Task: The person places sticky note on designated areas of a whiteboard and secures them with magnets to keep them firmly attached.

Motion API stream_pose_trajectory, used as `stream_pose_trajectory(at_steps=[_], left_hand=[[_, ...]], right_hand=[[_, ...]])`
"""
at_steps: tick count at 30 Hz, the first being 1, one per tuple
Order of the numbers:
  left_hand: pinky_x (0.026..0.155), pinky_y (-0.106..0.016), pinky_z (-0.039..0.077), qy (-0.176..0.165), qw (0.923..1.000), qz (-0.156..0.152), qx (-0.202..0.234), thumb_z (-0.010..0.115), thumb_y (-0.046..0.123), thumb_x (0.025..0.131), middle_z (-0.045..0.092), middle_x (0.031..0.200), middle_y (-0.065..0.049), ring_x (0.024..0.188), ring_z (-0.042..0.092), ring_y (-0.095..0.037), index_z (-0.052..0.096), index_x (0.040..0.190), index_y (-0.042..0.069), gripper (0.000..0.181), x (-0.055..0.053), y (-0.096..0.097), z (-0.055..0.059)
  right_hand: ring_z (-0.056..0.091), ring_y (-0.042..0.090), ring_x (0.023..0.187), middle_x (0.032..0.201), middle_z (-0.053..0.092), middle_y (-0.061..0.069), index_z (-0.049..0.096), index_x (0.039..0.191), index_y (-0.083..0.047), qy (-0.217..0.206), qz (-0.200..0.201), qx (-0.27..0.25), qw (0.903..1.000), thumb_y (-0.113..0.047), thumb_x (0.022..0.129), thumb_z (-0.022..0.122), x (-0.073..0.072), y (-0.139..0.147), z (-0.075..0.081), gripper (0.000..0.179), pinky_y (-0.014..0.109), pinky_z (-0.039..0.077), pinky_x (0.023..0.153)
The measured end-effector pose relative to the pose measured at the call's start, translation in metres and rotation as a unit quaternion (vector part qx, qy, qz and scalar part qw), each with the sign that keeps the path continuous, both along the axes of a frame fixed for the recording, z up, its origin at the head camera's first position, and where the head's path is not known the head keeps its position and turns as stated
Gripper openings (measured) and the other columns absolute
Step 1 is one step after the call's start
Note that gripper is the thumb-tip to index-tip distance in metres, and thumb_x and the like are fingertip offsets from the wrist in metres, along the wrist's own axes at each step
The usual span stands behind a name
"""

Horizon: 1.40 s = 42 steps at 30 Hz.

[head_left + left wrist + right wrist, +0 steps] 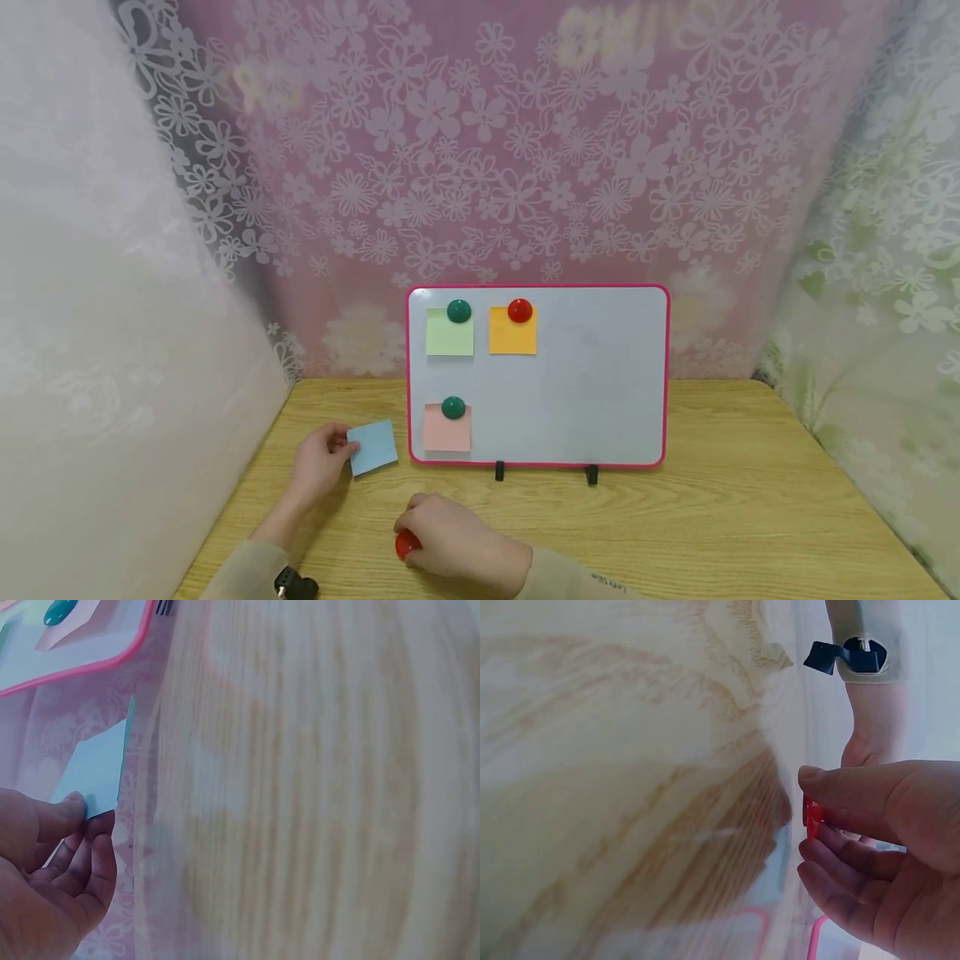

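Note:
A light blue sticky note [372, 447] is pinched by its left edge between the thumb and fingers of my left hand [322, 458], beside the whiteboard's lower left corner. In the left wrist view the blue note [97, 765] stands tilted up from the fingertips. My right hand [457, 537] holds a round red magnet [407, 544] over the table in front of the board. The right wrist view shows the red magnet [813, 815] between thumb and fingers. On the whiteboard [585, 383], green magnets hold a green note [450, 337] and a pink note [447, 432]; a red magnet holds an orange note [513, 335].
The pink-framed whiteboard stands upright on black feet [499, 472] on a wood-grain table [750, 500]. Behind it hangs a pink flowered curtain [510, 167]. Pale sheets flank the table on both sides. A black strap [296, 583] is on the left wrist.

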<state>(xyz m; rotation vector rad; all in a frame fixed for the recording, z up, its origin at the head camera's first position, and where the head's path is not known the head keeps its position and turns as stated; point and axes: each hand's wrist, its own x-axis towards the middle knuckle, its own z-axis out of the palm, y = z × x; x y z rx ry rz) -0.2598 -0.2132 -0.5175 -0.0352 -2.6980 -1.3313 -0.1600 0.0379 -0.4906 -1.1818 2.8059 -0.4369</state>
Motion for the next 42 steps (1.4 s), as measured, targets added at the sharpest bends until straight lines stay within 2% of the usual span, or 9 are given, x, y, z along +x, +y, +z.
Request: stream_pose_trajectory(at_steps=[4,11,17,23,33,42], left_hand=[[0.073,-0.028,0.052,0.002,0.9999,0.0,0.01,0.076,0.006,0.099,0.069,0.097,-0.011,0.087,0.062,-0.02,0.071,0.113,-0.007,0.02,0.001,0.0,0.0],[0.074,-0.027,0.051,-0.005,0.9998,0.013,0.014,0.074,0.009,0.101,0.069,0.098,-0.01,0.089,0.062,-0.02,0.072,0.113,-0.004,0.018,0.004,-0.001,0.0],[0.073,-0.025,0.051,-0.013,0.9992,0.015,0.034,0.07,0.009,0.103,0.07,0.101,-0.011,0.092,0.061,-0.021,0.071,0.116,-0.005,0.019,0.008,0.0,0.004],[0.07,-0.025,0.052,-0.004,0.9989,0.016,0.044,0.068,0.009,0.104,0.072,0.1,-0.012,0.09,0.063,-0.02,0.071,0.117,-0.005,0.02,0.011,0.001,0.007],[0.072,-0.025,0.053,-0.005,0.9985,0.023,0.049,0.068,0.014,0.106,0.074,0.104,-0.012,0.093,0.064,-0.021,0.072,0.119,-0.004,0.023,0.016,0.005,0.011],[0.074,-0.024,0.053,-0.015,0.997,0.023,0.072,0.067,0.017,0.107,0.073,0.113,-0.014,0.095,0.064,-0.02,0.071,0.123,-0.004,0.026,0.024,0.01,0.012]], right_hand=[[0.05,-0.002,0.079,0.091,0.061,-0.014,0.081,0.105,-0.021,-0.019,-0.001,-0.011,0.9998,-0.018,0.088,0.088,-0.001,0.002,0.002,0.019,0.012,0.043,0.072],[0.051,-0.002,0.081,0.092,0.062,-0.013,0.081,0.108,-0.02,-0.025,0.0,-0.027,0.9993,-0.018,0.089,0.086,-0.003,0.005,0.002,0.019,0.013,0.045,0.073],[0.052,-0.002,0.083,0.096,0.064,-0.013,0.081,0.112,-0.019,-0.055,-0.013,-0.033,0.9979,-0.02,0.092,0.087,-0.005,0.008,0.002,0.021,0.015,0.048,0.076],[0.053,-0.001,0.086,0.1,0.066,-0.013,0.081,0.116,-0.019,-0.066,-0.024,-0.037,0.9968,-0.024,0.092,0.087,-0.007,0.011,0.0,0.024,0.016,0.049,0.078],[0.055,-0.003,0.089,0.102,0.066,-0.015,0.081,0.116,-0.021,-0.044,-0.021,-0.039,0.9981,-0.024,0.091,0.088,-0.006,0.018,-0.003,0.025,0.013,0.049,0.079],[0.058,-0.003,0.09,0.105,0.067,-0.014,0.082,0.114,-0.019,-0.026,-0.022,-0.063,0.9974,-0.02,0.09,0.087,-0.006,0.026,-0.003,0.025,0.012,0.048,0.081]])
